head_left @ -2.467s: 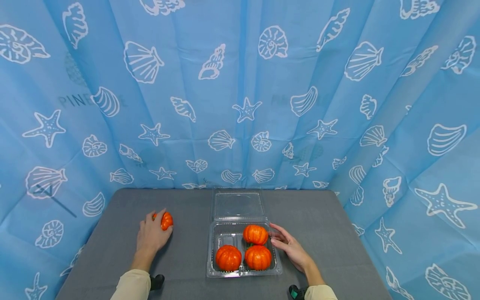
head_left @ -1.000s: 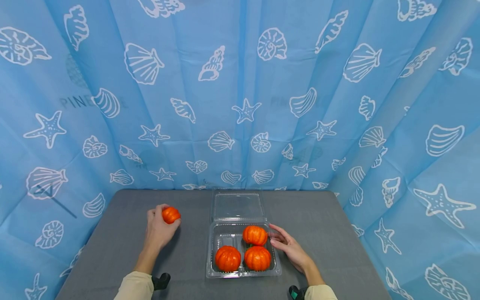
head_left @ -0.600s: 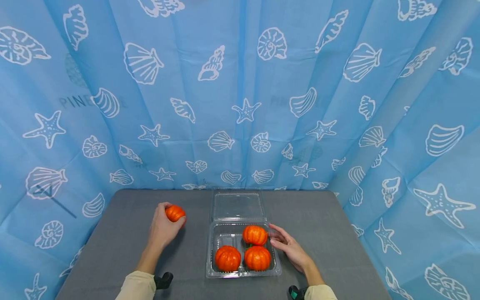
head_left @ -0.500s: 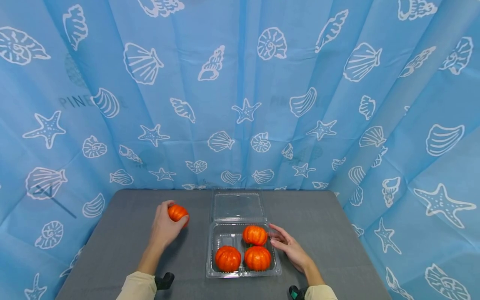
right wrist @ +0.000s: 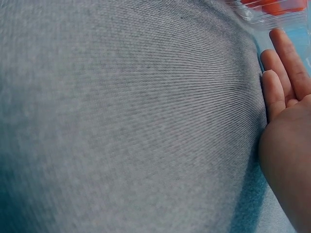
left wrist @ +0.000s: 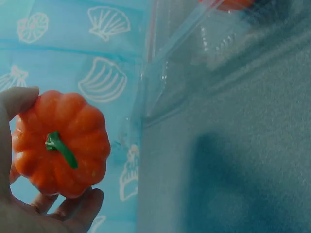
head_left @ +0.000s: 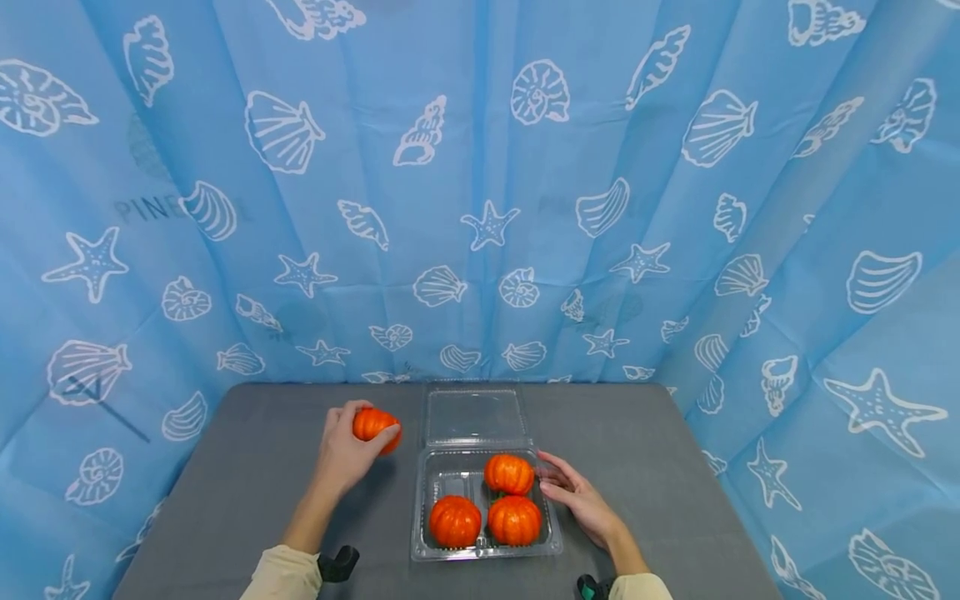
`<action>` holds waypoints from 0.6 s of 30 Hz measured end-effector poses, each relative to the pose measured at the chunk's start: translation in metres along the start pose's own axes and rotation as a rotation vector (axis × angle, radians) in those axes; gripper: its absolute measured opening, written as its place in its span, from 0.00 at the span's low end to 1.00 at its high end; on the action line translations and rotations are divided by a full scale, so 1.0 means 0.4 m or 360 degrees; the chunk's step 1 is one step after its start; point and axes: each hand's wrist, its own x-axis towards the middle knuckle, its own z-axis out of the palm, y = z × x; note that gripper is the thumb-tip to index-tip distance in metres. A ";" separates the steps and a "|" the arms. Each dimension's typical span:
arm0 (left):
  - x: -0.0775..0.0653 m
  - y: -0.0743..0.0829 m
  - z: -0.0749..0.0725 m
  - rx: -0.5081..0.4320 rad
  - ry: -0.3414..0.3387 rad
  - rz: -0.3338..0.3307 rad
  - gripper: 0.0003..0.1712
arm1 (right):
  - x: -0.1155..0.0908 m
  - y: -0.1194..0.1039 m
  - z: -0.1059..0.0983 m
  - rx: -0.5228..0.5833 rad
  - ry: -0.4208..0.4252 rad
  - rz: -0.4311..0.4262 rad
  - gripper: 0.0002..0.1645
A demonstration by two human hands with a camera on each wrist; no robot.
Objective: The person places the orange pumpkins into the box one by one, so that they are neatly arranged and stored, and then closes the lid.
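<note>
A: Head view first: what's moved lately?

B: Carried rightward above the grey cloth-covered tabletop (head_left: pixel 615 421): a shiny orange ribbed pumpkin (head_left: pixel 375 425), in the left grip (head_left: pixel 348 450), curled snugly round it. Now near the clear plastic hinged container (head_left: pixel 417 517), level with its clear plastic lid (head_left: pixel 476 417), laid back behind.

A: Inside?

B: Just as earlier, three similar orange ribbed pumpkins (head_left: pixel 454 522): two along the near side, one at far right. Bare at far left.

A: Meaning what for the work?

B: Apparently further along, with less way left to the container; not over it yet, judging by position.

A: And the right grip (head_left: pixel 581 500)?

B: Unmoved, fingers loosely extended, holding nothing, just beside the container's right wall.

A: Left wrist view next.

B: Held between thumb and fingertips, curved green stem (left wrist: pixel 63 149) towards the camera. Seen against a blue shell-patterned curtain (left wrist: pixel 53 63).

A: Finally, right wrist view?

B: Fingers pointing towards the container, largely cropped out. Touching or apart: impossible to tell.
</note>
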 end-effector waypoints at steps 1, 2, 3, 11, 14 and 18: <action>-0.001 0.000 0.001 -0.0007 0.0004 0.0008 0.37 | 0.000 0.001 0.001 -0.0002 0.0003 0.0001 0.38; -0.002 0.000 0.003 -0.0015 0.0004 0.0012 0.38 | 0.000 0.001 0.001 -0.0003 0.0007 0.0003 0.38; -0.003 0.000 0.004 -0.0021 0.0001 0.0016 0.39 | 0.000 0.000 0.002 -0.0006 0.0010 0.0006 0.38; -0.015 0.018 0.013 -0.0070 0.0001 0.0069 0.39 | -0.001 -0.007 0.005 -0.0014 0.0028 0.0009 0.37; -0.016 0.023 0.021 -0.0074 -0.0012 0.0071 0.38 | 0.000 -0.006 0.006 -0.0017 0.0027 0.0008 0.38; -0.019 0.028 0.037 -0.0095 -0.0064 0.0087 0.39 | 0.002 -0.004 0.006 -0.0020 0.0032 0.0011 0.37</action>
